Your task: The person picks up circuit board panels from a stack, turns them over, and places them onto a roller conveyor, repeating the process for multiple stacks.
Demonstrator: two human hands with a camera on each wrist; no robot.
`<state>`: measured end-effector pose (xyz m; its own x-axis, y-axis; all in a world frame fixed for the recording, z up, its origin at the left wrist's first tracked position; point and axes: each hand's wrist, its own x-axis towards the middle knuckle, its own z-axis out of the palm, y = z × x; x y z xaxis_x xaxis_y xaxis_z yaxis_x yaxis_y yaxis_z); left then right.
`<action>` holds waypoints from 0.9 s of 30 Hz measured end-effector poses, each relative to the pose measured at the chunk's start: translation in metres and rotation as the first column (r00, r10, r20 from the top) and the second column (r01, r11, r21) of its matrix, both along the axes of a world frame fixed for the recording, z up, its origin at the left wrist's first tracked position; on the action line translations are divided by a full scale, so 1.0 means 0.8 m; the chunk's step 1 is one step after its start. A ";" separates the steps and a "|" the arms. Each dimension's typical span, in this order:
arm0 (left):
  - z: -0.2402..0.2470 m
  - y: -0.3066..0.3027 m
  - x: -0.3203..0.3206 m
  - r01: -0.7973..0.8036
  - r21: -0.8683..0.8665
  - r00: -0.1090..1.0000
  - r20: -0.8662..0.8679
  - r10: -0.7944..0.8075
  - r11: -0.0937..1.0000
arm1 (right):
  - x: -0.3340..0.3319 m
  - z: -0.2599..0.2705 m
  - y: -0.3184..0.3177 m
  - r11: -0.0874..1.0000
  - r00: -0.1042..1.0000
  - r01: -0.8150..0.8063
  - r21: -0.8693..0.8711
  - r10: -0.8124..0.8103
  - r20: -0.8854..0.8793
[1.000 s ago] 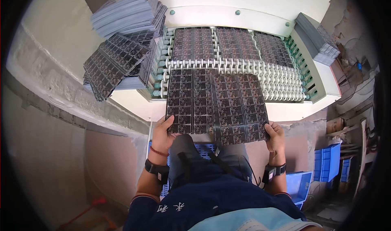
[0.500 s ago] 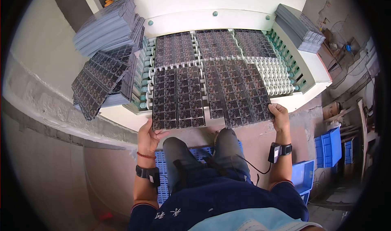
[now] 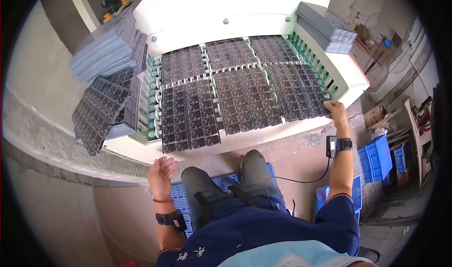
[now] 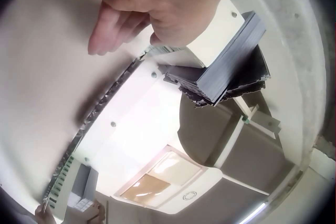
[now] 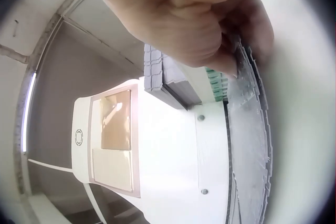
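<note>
My right hand pinches the near right corner of a dark, gridded circuit-board panel, which lies at the front right of the roller conveyor. In the right wrist view, thumb and fingers close on the panel's edge. Holding nothing, my left hand is below the front left panel, fingers loosely bent and apart from it. A front middle panel lies between these two. Behind them sits a back row of similar panels.
Tall stacks of panels stand left and right of the conveyor, with loose panels fanned at left. A white machine housing rises behind. Blue bins and a fan are at right.
The right hand has carried its panel rightward onto the conveyor, beside the middle one. The left hand has let go of the left panel's near edge and moved down toward the body.
</note>
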<state>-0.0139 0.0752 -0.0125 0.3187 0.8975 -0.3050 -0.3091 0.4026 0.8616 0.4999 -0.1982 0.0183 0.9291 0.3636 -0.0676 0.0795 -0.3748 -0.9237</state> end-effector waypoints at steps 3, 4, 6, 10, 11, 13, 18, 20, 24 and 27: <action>-0.004 -0.009 -0.020 -0.066 0.024 0.996 -0.051 0.068 0.998 | 0.005 0.009 -0.017 1.000 0.997 -0.015 -0.020 0.016 0.078; -0.004 -0.010 -0.027 -0.081 0.028 0.994 -0.065 0.083 0.996 | -0.001 0.017 -0.023 1.000 0.995 -0.008 -0.005 0.009 0.098; -0.004 -0.014 -0.036 -0.095 0.034 0.992 -0.080 0.098 0.995 | -0.025 0.029 -0.033 0.991 0.999 0.000 0.131 -0.006 0.043; -0.003 -0.027 -0.037 -0.026 0.025 0.998 -0.058 0.028 0.999 | -0.074 0.035 -0.054 0.906 0.997 -0.078 0.416 0.071 0.032; -0.003 -0.032 -0.033 0.050 0.053 0.998 -0.041 -0.048 0.997 | -0.090 0.028 -0.050 0.841 0.998 -0.039 0.539 0.054 -0.012; 0.007 -0.046 -0.015 0.143 0.070 0.990 0.004 -0.143 0.987 | -0.134 0.028 -0.034 0.731 0.989 0.011 0.682 0.092 -0.114; 0.023 -0.076 0.023 0.506 0.172 0.804 0.261 -0.534 0.845 | -0.233 -0.010 0.043 0.619 0.897 -0.005 0.785 0.350 -0.270; 0.026 -0.088 0.031 0.546 0.197 0.755 0.305 -0.580 0.814 | -0.270 -0.021 0.078 0.566 0.846 -0.045 0.823 0.460 -0.270; 0.046 -0.101 0.033 0.547 0.221 0.735 0.336 -0.590 0.807 | -0.320 -0.051 0.122 0.598 0.739 -0.145 0.789 0.596 -0.315; 0.035 -0.096 0.019 0.461 0.192 0.787 0.362 -0.499 0.866 | -0.338 -0.048 0.131 0.599 0.733 -0.189 0.778 0.613 -0.293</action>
